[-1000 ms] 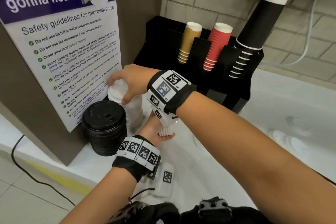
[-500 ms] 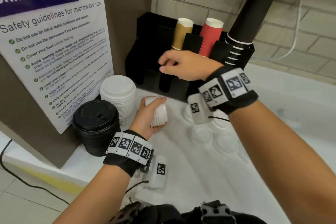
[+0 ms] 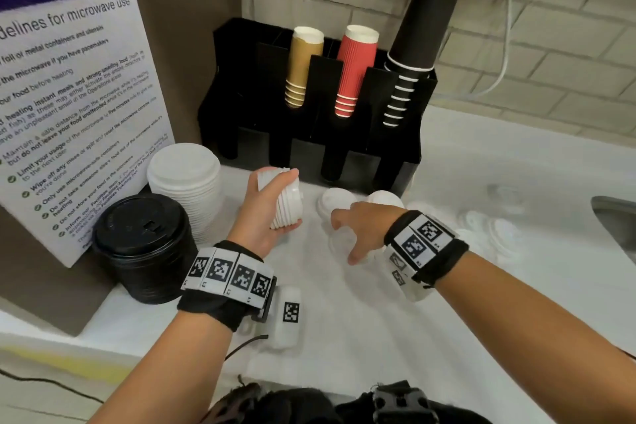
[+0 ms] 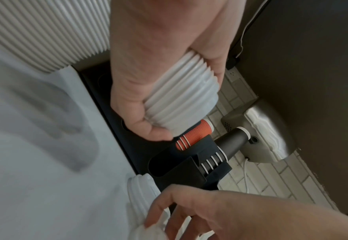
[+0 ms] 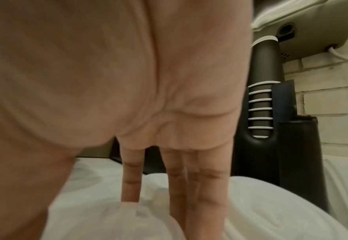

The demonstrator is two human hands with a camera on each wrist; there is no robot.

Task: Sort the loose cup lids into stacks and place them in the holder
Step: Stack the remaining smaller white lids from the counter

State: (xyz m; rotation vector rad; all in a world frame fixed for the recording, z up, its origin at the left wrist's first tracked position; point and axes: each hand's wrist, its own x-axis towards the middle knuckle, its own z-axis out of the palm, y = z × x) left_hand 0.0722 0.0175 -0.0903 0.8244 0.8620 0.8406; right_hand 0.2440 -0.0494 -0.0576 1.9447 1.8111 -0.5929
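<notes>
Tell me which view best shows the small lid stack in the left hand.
Left wrist: the small lid stack fills the frame, ridges sharp, left hand curled around it. Head view shows it smaller and slightly blurred. Right wrist doesn't show it.

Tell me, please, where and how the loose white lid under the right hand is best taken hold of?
Probably by its rim, from above: the loose white lid lies flat on the counter, so the right hand can pinch opposite edges with its spread fingers.

holder (image 3: 347,144) stands at counter (image 3: 378,337) rear against wall; three cup stacks (image 3: 354,69) in its slots. left of it, tall lid stack (image 3: 186,182), second lid stack (image 3: 141,244) in front of that. loose lids (image 3: 335,201) lie before holder.
</notes>
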